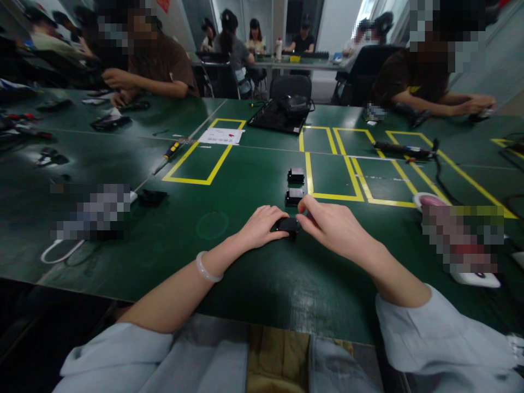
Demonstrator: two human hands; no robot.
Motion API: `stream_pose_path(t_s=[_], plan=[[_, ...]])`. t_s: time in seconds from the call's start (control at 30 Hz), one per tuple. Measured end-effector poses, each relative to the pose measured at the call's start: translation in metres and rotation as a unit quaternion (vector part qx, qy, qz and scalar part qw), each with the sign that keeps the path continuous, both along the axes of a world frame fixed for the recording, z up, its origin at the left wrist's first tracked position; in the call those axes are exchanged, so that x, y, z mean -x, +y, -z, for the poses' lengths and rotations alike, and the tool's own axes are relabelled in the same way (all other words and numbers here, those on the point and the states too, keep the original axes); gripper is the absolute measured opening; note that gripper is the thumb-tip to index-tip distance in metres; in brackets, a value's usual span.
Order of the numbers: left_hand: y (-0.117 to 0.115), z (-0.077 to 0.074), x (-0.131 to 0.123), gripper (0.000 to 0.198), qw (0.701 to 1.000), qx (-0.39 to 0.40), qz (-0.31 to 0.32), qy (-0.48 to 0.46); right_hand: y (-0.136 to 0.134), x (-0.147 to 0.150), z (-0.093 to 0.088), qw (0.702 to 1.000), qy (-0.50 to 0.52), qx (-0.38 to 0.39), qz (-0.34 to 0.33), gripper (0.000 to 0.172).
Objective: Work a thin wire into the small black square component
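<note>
My left hand [264, 226] grips a small black box-shaped part [288, 225] low over the green table, with fingers and thumb around its left end. Close by on the right is my right hand [327, 224], its thumb and forefinger bent together at the part's right end. Whether anything sits between those fingertips is too small to make out. Just beyond my hands, two similar black parts with grey tops stand in a line: a nearer one [295, 196] and a farther one [296, 175].
Yellow tape rectangles mark the green table [254, 284]. A screwdriver [172, 150] and a paper sheet [221, 136] lie left. A black tray [274, 117] is at the back. A dark corded tool [403, 150] lies right. Several people sit around.
</note>
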State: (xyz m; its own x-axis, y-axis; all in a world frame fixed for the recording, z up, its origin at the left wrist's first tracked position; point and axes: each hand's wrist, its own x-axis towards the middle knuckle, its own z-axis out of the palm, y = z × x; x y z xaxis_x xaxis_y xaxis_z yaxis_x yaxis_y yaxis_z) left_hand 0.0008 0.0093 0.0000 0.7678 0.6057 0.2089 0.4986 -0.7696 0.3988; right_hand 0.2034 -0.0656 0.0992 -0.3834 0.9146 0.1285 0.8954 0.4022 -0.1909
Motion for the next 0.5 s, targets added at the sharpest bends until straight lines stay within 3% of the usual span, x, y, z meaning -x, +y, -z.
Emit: stream_pose_path(t_s=[0.1,0.5], plan=[[0.0005,0.0016,0.0001,0.038,1.000,-0.003,0.001,-0.003,0.0022,0.0004,0.0027,0.999,-0.036,0.000,0.020,0.032],[-0.0001,0.0016,0.0005,0.037,1.000,0.001,-0.001,-0.009,-0.0007,-0.0016,-0.0022,1.000,-0.013,0.007,-0.001,0.017]])
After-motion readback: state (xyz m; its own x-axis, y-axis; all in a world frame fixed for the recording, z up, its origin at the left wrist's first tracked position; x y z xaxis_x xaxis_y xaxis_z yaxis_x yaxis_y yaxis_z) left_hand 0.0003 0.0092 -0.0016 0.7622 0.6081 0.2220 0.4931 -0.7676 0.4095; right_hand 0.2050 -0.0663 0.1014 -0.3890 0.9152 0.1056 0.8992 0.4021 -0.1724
